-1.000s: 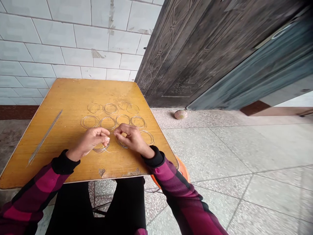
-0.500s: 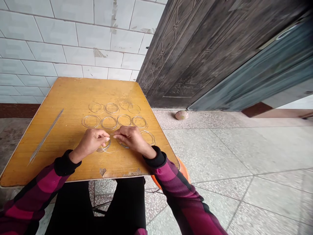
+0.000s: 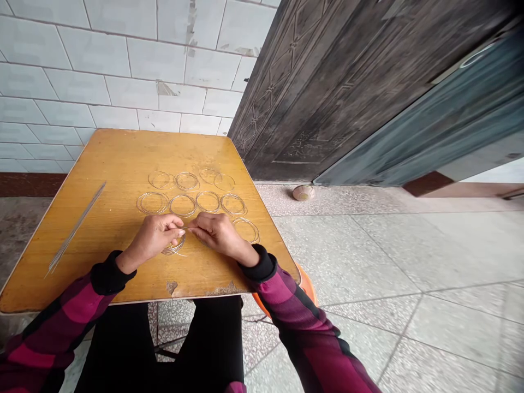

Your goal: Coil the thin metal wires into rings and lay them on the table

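Observation:
Over the front half of the wooden table point(image 3: 123, 158), my left hand point(image 3: 158, 237) pinches a thin silvery wire between thumb and fingers. Close beside it, my right hand point(image 3: 215, 232) is pinched on the same short stretch of wire, with only a small gap between the two hands. A coil of wire point(image 3: 174, 249) with loose ends shows just below my left fingers; whether it is part of the held wire I cannot tell. Beyond my hands lie rows of wire rings point(image 3: 183, 205), and another ring point(image 3: 248, 230) rests right of my right hand.
A bundle of straight wires point(image 3: 77, 226) lies along the table's left side. An orange stool point(image 3: 307, 286) shows under the right edge. White tiled wall point(image 3: 123, 76) and a dark carved door point(image 3: 303, 109) stand behind; a ball point(image 3: 303, 192) sits on the floor.
My right hand has shifted slightly and its fingers have rolled at the wire. The wire curve under my right hand no longer shows. My left hand stays in place.

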Available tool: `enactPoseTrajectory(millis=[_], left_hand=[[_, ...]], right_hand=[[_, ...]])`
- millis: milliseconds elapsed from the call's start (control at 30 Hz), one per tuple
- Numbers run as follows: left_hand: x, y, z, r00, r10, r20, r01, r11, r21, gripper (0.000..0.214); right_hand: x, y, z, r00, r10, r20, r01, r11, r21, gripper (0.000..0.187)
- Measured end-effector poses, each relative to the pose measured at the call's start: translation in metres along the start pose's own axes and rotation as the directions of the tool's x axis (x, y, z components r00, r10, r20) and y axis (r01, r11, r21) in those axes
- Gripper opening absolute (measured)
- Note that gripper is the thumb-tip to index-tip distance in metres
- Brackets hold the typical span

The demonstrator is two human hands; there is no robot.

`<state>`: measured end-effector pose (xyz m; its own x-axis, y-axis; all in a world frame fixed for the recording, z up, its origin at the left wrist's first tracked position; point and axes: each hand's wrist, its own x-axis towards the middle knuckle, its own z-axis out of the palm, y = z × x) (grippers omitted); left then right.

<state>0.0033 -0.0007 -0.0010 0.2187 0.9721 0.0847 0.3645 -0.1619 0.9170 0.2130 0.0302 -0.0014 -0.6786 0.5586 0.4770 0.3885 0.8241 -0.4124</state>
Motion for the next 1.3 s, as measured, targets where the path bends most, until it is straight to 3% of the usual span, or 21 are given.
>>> enactPoseTrajectory(millis=[233,333,433,533,633,733,800,900,967,1167,1300], left_hand=[[-0.001,0.005,0.000,0.978,0.204,-0.041,-0.190,0.957,0.221,0.015],[-0.001,0.003,0.002,0.970,0.239,-0.041,-0.213,0.922,0.323,0.017],[-0.002,0.001,0.003,0.973,0.226,-0.041,-0.201,0.924,0.325,0.017],[-0.003,0.002,0.004,0.991,0.132,-0.026,-0.125,0.975,0.185,0.013],[-0.001,0.005,0.003,0.997,-0.020,0.069,0.029,0.991,-0.128,0.012],[0.001,0.008,0.000,0.975,-0.134,0.176,0.204,0.856,-0.476,0.027],[0.002,0.008,-0.002,0.934,-0.181,0.309,0.337,0.739,-0.584,0.043],[0.002,0.004,-0.001,0.821,-0.194,0.537,0.528,0.617,-0.584,0.064],[0.002,0.001,0.001,0.776,-0.182,0.604,0.587,0.558,-0.586,0.070],[0.003,-0.003,0.006,0.808,-0.174,0.563,0.561,0.518,-0.646,0.071],[0.004,-0.001,0.007,0.823,-0.234,0.517,0.558,0.497,-0.664,0.068]], right_hand=[[0.000,-0.006,0.003,1.000,-0.011,0.015,0.013,0.991,-0.134,0.022],[0.002,-0.012,0.005,0.998,-0.045,0.033,0.053,0.950,-0.308,0.023],[0.004,-0.019,0.006,0.993,-0.113,0.036,0.117,0.891,-0.438,0.024],[0.004,-0.022,0.003,0.982,-0.183,0.045,0.182,0.854,-0.488,0.026],[0.004,-0.020,-0.003,0.974,-0.224,0.025,0.212,0.874,-0.438,0.025],[0.003,-0.014,-0.008,0.980,-0.197,-0.034,0.177,0.936,-0.303,0.019],[0.003,-0.010,-0.010,0.984,-0.161,-0.071,0.142,0.964,-0.223,0.016],[0.003,-0.007,-0.009,0.985,-0.117,-0.126,0.095,0.982,-0.165,0.016],[0.004,-0.007,-0.006,0.983,-0.098,-0.155,0.075,0.986,-0.150,0.016],[0.004,-0.010,-0.001,0.983,-0.043,-0.178,0.018,0.990,-0.142,0.017],[0.004,-0.013,0.001,0.978,0.006,-0.209,-0.030,0.993,-0.110,0.017]])
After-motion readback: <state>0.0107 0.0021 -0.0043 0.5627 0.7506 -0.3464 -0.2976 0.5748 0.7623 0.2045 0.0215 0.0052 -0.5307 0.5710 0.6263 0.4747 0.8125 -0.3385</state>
